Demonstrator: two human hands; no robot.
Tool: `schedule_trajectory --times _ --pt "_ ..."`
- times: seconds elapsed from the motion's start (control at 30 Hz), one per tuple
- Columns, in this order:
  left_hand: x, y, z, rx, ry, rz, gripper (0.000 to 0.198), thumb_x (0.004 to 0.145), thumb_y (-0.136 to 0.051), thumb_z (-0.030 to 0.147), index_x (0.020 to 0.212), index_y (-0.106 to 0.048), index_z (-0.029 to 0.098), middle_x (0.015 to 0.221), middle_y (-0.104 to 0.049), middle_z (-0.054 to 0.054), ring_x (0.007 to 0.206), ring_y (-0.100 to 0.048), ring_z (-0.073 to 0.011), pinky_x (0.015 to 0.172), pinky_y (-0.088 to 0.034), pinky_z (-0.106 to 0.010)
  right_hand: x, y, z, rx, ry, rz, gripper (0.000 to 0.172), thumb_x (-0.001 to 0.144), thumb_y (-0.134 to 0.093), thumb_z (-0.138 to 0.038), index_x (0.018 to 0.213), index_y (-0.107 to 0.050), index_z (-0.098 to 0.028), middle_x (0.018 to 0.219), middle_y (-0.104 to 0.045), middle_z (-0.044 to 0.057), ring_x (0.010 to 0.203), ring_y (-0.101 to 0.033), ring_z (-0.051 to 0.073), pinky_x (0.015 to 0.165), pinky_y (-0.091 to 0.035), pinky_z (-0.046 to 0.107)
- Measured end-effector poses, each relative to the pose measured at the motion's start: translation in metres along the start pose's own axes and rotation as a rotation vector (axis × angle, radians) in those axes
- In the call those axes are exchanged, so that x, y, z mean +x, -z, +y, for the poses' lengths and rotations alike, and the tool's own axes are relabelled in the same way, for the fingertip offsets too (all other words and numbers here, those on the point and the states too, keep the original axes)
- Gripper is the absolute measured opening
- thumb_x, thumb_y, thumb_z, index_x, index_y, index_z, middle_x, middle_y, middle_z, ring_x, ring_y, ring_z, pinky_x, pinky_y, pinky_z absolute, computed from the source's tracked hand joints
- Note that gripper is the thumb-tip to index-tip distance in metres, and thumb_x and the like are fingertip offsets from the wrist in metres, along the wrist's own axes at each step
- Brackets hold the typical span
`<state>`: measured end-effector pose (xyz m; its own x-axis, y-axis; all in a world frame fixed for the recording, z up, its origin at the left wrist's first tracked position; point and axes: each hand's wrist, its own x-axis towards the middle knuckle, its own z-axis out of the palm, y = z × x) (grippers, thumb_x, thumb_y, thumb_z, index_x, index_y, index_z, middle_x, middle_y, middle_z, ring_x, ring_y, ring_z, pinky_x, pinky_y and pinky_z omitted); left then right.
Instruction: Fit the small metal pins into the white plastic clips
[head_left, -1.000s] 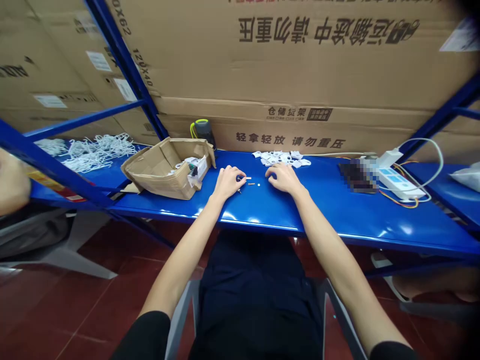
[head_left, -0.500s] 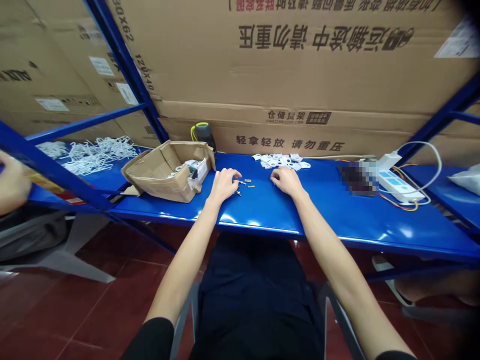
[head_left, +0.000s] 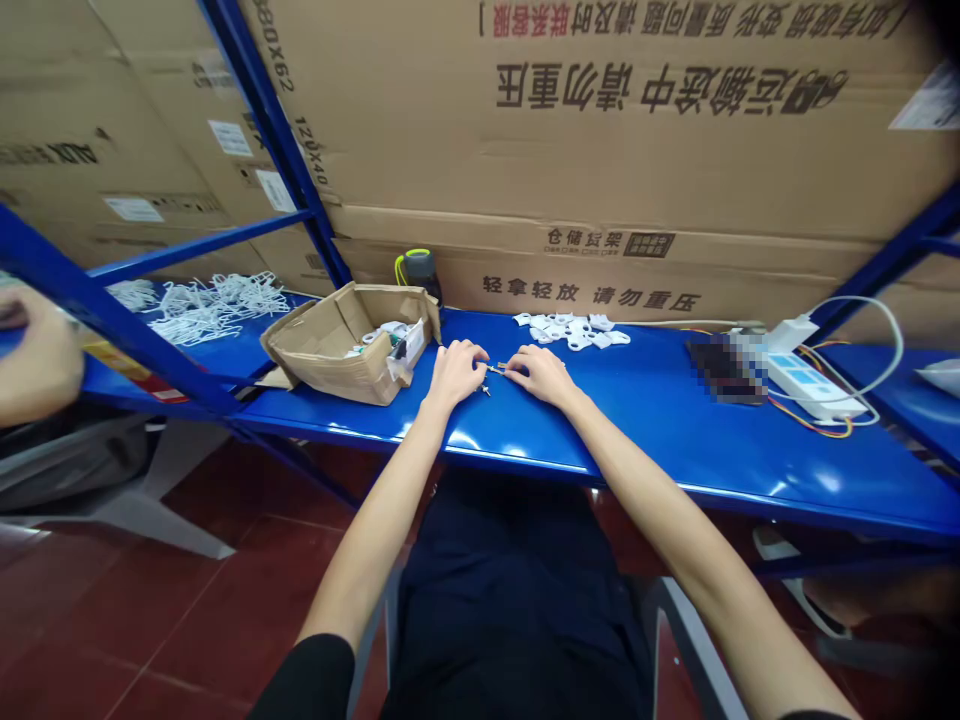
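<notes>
Lot at my grip: left hand (head_left: 456,375) and right hand (head_left: 541,376), fingers reaching toward each other, tips close around a small brass pin (head_left: 499,368) above the blue steel shelf (head_left: 675,455). I cannot tell whether either hand is clenched on the pin.

Just below the left hand: one small metal part (head_left: 486,390).

Behind, left: an open cardboard box (head_left: 352,367) holding white parts; a dark bottle (head_left: 420,275).

Behind, centre: a heap of white plastic parts (head_left: 570,332).

Further right: a power strip (head_left: 806,385).

Far left: tangled white cords (head_left: 214,308); a co-worker's hand (head_left: 37,365).
</notes>
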<state>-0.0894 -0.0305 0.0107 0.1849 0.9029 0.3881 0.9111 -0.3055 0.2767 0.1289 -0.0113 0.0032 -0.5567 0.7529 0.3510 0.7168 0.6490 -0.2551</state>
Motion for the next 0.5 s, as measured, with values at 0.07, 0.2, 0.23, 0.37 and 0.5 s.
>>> schedule_trajectory --times 0.07,0.2,0.23,0.37,0.5 --pt "0.000 0.000 0.000 -0.010 0.009 0.011 0.023 0.096 -0.055 0.017 0.100 -0.076 0.026 0.118 -0.076 -0.009 0.117 -0.063 -0.0329 0.104 -0.045 -0.051 0.006 -0.005 -0.001 0.011 -0.013 0.036 0.019 0.105 -0.063 -0.033 0.107 -0.079 -0.023 0.110 -0.073 0.009 0.105 -0.065 0.025 0.090 -0.048 0.036" --pt "0.001 0.001 0.001 -0.029 0.044 0.036 0.025 0.098 -0.053 0.017 0.103 -0.077 0.025 0.118 -0.075 -0.009 0.118 -0.063 -0.0327 0.104 -0.045 -0.052 0.014 -0.012 -0.001 0.087 -0.008 0.072 0.023 0.104 -0.064 -0.032 0.122 -0.076 -0.025 0.117 -0.076 0.008 0.111 -0.065 0.025 0.097 -0.050 0.038" --pt "0.001 0.001 0.001 -0.033 0.042 0.036 0.025 0.098 -0.053 0.018 0.103 -0.077 0.024 0.118 -0.075 -0.009 0.118 -0.063 -0.0326 0.104 -0.045 -0.051 0.015 -0.013 0.000 0.101 -0.009 0.069 0.023 0.104 -0.064 -0.031 0.122 -0.076 -0.025 0.118 -0.076 0.008 0.112 -0.066 0.025 0.099 -0.051 0.038" --pt "-0.001 0.000 0.002 -0.037 -0.015 -0.014 0.020 0.099 -0.060 0.023 0.108 -0.077 0.025 0.121 -0.074 -0.009 0.120 -0.062 -0.0320 0.104 -0.045 -0.049 0.016 -0.015 0.006 0.125 -0.034 0.065 0.022 0.104 -0.061 -0.026 0.111 -0.081 -0.023 0.117 -0.079 0.008 0.107 -0.068 0.024 0.098 -0.052 0.038" --pt "-0.002 -0.001 0.001 -0.040 -0.053 -0.066 0.020 0.103 -0.062 0.033 0.110 -0.079 0.026 0.121 -0.074 -0.008 0.119 -0.062 -0.0309 0.105 -0.044 -0.047 0.016 -0.016 0.013 0.087 -0.090 0.094 0.023 0.103 -0.062 -0.026 0.111 -0.084 -0.025 0.116 -0.081 0.007 0.107 -0.070 0.025 0.098 -0.054 0.038"
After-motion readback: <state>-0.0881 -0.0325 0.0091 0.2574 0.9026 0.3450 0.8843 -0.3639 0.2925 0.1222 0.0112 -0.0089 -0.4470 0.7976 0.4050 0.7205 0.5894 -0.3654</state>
